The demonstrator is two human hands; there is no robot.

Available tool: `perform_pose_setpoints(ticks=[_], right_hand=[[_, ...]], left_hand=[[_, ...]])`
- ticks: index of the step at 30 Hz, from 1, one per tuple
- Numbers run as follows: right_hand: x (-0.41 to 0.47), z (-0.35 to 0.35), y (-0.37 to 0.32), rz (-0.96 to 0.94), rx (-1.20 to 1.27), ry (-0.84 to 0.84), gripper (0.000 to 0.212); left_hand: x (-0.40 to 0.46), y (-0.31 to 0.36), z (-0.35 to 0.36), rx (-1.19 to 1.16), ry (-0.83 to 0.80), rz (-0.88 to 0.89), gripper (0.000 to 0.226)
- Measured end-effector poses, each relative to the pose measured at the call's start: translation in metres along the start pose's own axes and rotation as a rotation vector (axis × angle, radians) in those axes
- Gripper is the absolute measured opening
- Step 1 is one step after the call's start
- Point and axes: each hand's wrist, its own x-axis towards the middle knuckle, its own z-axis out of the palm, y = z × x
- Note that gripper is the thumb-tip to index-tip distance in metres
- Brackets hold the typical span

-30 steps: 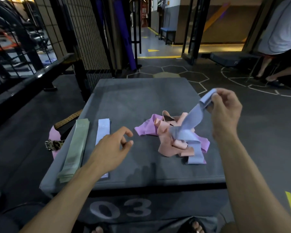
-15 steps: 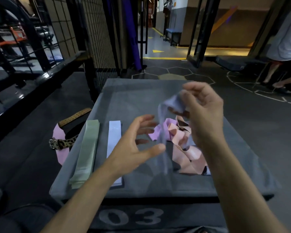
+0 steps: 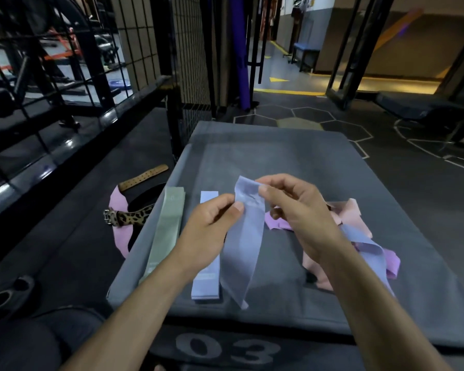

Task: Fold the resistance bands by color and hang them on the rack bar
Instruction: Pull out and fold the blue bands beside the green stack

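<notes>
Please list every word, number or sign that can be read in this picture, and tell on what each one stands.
"03": large grey numerals on the near front face of the grey box.
Faint print near the top of the folded green band: too blurred to read.
Yellow arrow painted on the floor: no text.

Head-worn camera looks forward and down, close over the grey box.

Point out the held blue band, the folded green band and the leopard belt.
held blue band (image 3: 245, 245): head view, middle of the hanging strip.
folded green band (image 3: 166, 231): head view, middle of its length.
leopard belt (image 3: 130, 217): head view, spotted strap right of the buckle.
</notes>
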Motion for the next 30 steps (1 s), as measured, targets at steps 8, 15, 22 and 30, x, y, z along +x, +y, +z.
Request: perform_pose_setpoints(ticks=[8, 15, 22, 30], right_hand=[[0.006, -0.003, 0.006, -0.029, 0.219, 0.321, 0.013], [0.010, -0.049, 0.014, 0.165, 0.380, 0.637, 0.009], [-0.010, -0.076, 0.019, 0.220, 0.155, 0.583, 0.012], [-0.039, -0.075, 0.046, 0.431, -1.044, -0.210, 0.018]], left_hand=[[-0.016, -0.014, 0.004, -0.006, -0.466, -0.282, 0.027], [-0.021, -0.029, -0.017, 0.307, -0.587, -0.358, 0.022], [-0.022, -0.010, -0.052, 0.366, 0.013, -0.268, 0.012], [-0.032, 0.025, -0.045, 0.777, 0.177, 0.131, 0.026]])
